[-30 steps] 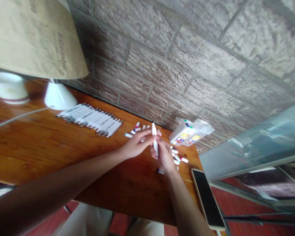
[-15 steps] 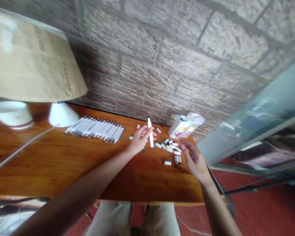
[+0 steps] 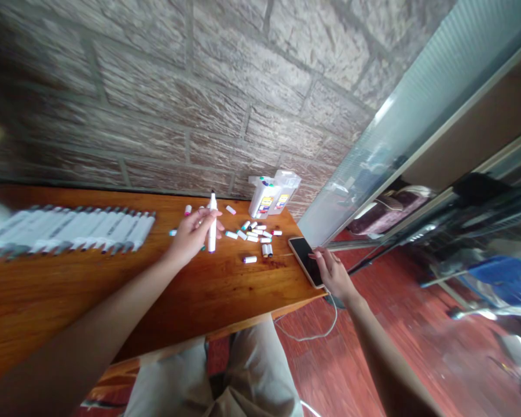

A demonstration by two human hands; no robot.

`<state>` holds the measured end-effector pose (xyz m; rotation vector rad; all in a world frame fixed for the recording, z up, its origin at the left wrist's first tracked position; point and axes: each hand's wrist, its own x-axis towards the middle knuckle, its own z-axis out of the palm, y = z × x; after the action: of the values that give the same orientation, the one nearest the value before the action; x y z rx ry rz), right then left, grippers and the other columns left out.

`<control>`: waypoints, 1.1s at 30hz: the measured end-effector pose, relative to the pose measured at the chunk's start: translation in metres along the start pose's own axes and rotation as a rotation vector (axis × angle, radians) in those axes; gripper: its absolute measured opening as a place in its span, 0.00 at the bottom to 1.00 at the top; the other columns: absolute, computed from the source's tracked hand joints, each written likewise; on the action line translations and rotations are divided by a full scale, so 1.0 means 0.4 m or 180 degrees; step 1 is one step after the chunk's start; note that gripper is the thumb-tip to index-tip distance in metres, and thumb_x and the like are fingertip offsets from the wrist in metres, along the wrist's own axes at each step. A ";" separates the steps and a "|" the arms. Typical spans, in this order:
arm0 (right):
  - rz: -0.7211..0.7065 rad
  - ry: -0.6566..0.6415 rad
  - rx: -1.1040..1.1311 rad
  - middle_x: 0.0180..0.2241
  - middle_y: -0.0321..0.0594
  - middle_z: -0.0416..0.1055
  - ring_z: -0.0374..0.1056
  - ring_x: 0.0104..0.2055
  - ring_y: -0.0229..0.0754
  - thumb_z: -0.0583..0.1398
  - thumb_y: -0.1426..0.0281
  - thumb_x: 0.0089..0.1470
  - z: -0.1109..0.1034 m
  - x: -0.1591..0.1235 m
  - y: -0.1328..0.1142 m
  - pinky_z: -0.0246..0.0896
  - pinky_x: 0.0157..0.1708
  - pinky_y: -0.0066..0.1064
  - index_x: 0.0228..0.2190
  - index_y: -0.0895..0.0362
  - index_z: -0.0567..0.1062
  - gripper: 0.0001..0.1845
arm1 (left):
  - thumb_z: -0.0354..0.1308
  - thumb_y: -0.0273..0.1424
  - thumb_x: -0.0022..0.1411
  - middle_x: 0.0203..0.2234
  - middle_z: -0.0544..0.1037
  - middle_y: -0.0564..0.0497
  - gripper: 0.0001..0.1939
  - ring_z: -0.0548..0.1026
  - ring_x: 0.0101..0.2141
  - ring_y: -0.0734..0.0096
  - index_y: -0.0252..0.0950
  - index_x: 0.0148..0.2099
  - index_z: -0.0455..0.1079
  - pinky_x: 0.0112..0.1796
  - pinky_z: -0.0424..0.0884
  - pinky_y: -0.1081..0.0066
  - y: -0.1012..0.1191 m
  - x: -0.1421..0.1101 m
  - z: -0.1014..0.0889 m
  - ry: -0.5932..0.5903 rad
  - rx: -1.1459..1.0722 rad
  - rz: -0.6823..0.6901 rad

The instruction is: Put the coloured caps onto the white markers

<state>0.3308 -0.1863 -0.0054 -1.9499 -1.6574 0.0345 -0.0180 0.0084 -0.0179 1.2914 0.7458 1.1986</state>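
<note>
My left hand (image 3: 195, 233) is closed around a white marker (image 3: 212, 229). The marker stands nearly upright, its dark tip bare at the top. Over at the table's right edge, my right hand (image 3: 333, 273) is above a phone (image 3: 306, 262) with a dark screen, fingers bent toward it and holding nothing that I can see; whether they touch the screen I cannot tell. Loose marker caps (image 3: 252, 237) lie scattered between the hands, mostly white with coloured ends. One cap (image 3: 249, 260) with a purple end sits nearer to me.
A row of white markers (image 3: 82, 229) lies on the wooden table (image 3: 191, 295) at left. Clear plastic cases (image 3: 267, 200) with a few markers stand by the brick wall (image 3: 156, 116). A white cable (image 3: 330, 324) hangs off the right edge beside the phone.
The view has swung to the right, bringing the phone into sight. My right hand has moved from beside the caps to over the phone. My left hand still holds the marker.
</note>
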 end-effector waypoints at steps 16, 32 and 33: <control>-0.1040 -0.0553 0.0255 0.57 0.52 0.75 0.77 0.53 0.48 0.64 0.64 0.63 0.168 0.056 -0.235 0.72 0.55 0.38 0.59 0.57 0.73 0.25 | 0.68 0.63 0.47 0.26 0.78 0.51 0.38 0.72 0.22 0.73 0.33 0.44 0.75 0.18 0.66 0.76 0.014 0.001 0.002 0.0144 0.0135 -0.0115; -0.0010 -0.0549 0.3553 0.22 0.29 0.67 0.57 0.22 0.32 0.70 0.54 0.51 0.243 0.352 -0.445 0.52 0.22 0.25 0.42 0.55 0.80 0.22 | 0.63 0.62 0.55 0.25 0.77 0.52 0.33 0.71 0.20 0.74 0.35 0.43 0.71 0.19 0.63 0.74 0.021 -0.010 0.006 -0.0111 -0.0046 -0.0137; 0.0140 -0.0464 0.3987 0.21 0.28 0.66 0.57 0.22 0.31 0.72 0.55 0.48 0.252 0.375 -0.461 0.52 0.22 0.24 0.41 0.54 0.79 0.23 | 0.62 0.63 0.55 0.24 0.77 0.53 0.34 0.71 0.20 0.74 0.35 0.44 0.71 0.19 0.63 0.74 0.020 -0.012 0.007 -0.0155 -0.0036 -0.0153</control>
<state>0.1616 0.0033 0.0412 -0.9973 -1.1465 0.9887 -0.0186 0.0018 -0.0108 1.2819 0.7299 1.1274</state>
